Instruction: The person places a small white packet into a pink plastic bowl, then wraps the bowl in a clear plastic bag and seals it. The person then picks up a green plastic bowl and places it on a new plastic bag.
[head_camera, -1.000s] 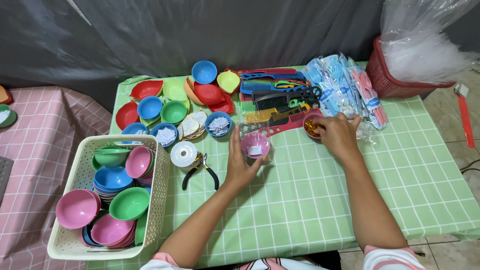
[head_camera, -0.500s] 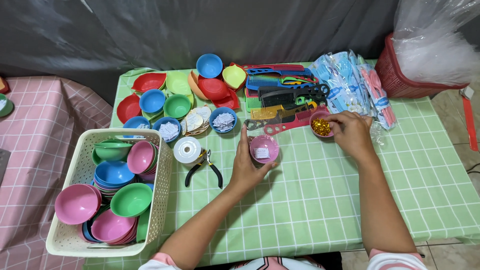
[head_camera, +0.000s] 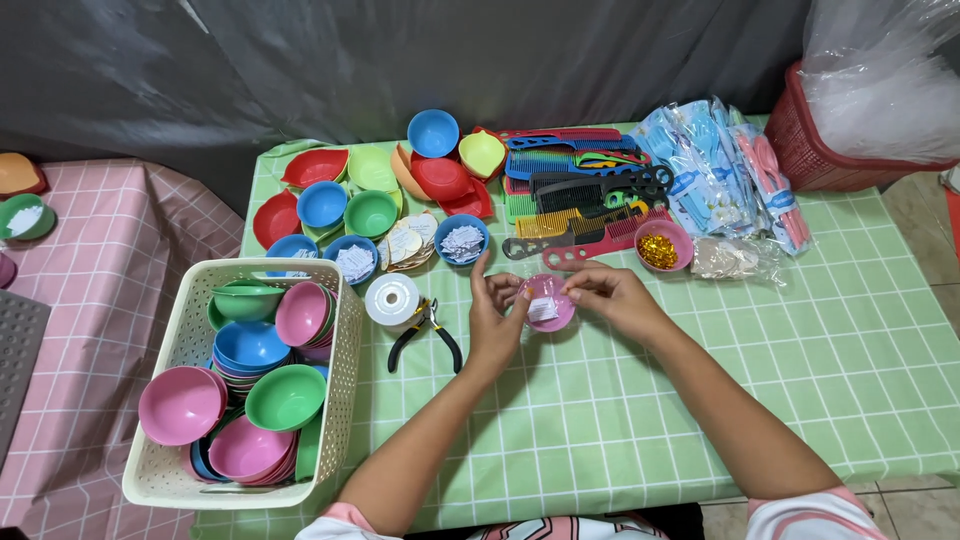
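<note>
We look down at our own two bare hands working over a green checked tablecloth. Our left hand cups a small pink bowl from its nine o'clock side, fingers curled loosely around the rim, while our right hand comes in from three o'clock, fingertips pinched together on a small white paper slip resting inside the bowl. The bowl sits just above the cloth near the middle of the table. At twelve o'clock from it lies a pile of coloured combs; at two o'clock, a pink bowl of gold pieces; at eleven o'clock, a blue bowl of white slips. At nine o'clock sit a roll of white tape and black-handled pliers, and farther out at eight o'clock a cream basket stacked with pink, green and blue bowls. We seem to be at the filling step, seating the slip in the bowl. The next move would likely call for releasing the pinch gently while the left hand keeps the light bowl level.
</note>
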